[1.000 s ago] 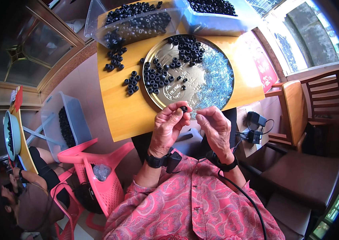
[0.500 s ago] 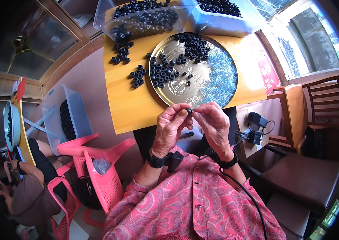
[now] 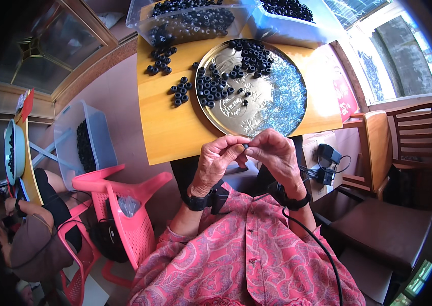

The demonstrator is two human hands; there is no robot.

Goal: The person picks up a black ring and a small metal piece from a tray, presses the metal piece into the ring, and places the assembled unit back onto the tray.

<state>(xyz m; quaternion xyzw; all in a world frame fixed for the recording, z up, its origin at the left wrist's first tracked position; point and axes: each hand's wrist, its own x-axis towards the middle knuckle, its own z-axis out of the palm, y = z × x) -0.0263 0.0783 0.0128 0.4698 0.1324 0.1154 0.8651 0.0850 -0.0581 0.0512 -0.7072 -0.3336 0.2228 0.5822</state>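
Note:
In front of the table's near edge, my left hand [image 3: 215, 162] and my right hand [image 3: 276, 157] meet with thumbs and forefingers pinched. Between their fingertips is a small black round part [image 3: 245, 146], mostly covered by the fingers. Just beyond lies a round metal tray [image 3: 229, 109] with an embossed surface. Black ring-shaped parts [image 3: 211, 89] are spread over its left side, and more of them [image 3: 257, 56] are heaped at its far edge. Many tiny shiny bluish-silver pieces [image 3: 285, 97] cover the tray's right side.
On the yellow table [image 3: 167, 132], two clear bins [image 3: 190, 28] [image 3: 292, 33] of black parts stand at the far side. Loose black parts [image 3: 180, 92] lie left of the tray. A pink chair [image 3: 129, 224] and a seated person [image 3: 37, 239] are at left; wooden chairs [image 3: 379, 148] at right.
The view has shifted slightly. My fingers have closed further over the small black part, so less of it shows; my right hand has turned a little around it.

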